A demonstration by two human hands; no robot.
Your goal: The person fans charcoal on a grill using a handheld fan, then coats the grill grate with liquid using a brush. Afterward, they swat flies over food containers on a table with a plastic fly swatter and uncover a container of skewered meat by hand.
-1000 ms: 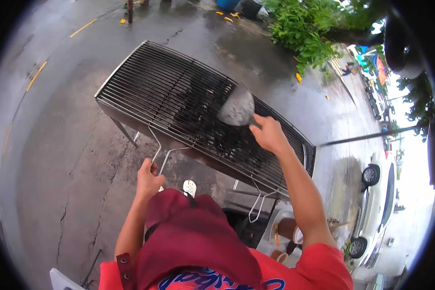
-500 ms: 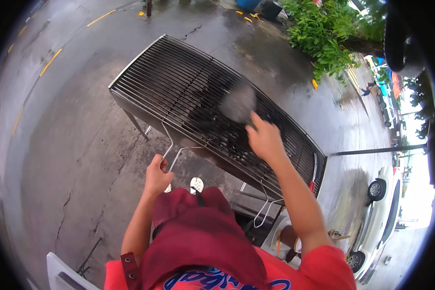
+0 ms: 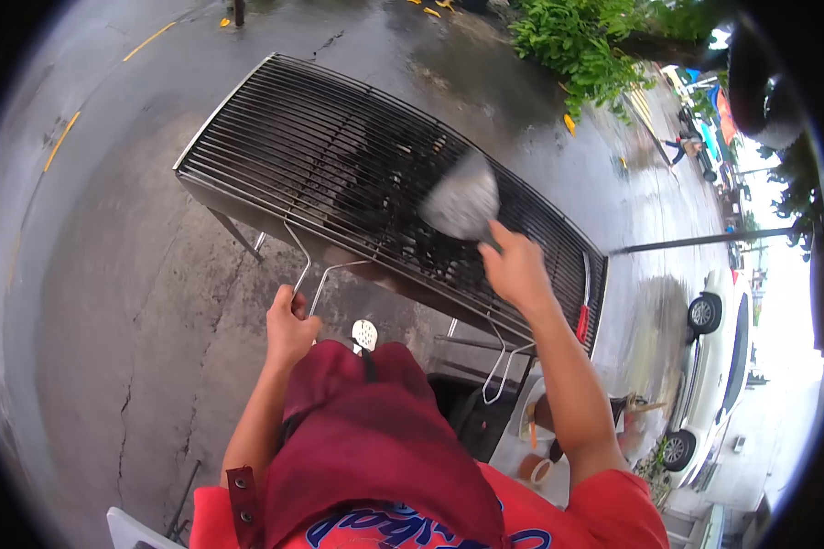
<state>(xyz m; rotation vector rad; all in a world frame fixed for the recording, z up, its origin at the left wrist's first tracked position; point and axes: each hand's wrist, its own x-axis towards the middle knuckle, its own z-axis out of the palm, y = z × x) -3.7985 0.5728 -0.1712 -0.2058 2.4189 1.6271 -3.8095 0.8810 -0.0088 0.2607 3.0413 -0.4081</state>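
My right hand (image 3: 519,272) is closed around the dark handle of a grey paddle-shaped hand fan (image 3: 464,199), blurred by motion. The fan is over the middle of a long barred grill grate (image 3: 270,123). Under the bars lies black charcoal (image 3: 380,174), partly hidden by the fan. At the front edge, my left hand (image 3: 290,327) is closed on a bent wire handle (image 3: 302,256) of the grate. Another wire handle (image 3: 491,386) hangs out at the right front.
A long tool with a red grip (image 3: 583,322) lies across the grate's right end. Below right are a side table (image 3: 513,439) and an orange-brown cup (image 3: 533,468). Leafy branches (image 3: 568,46) hang beyond the grill; a white car (image 3: 714,357) stands at right.
The view has shifted, so the grill sits further left and higher. The fan has swung slightly right relative to the grate, and my right hand with it. My left hand keeps its grip.
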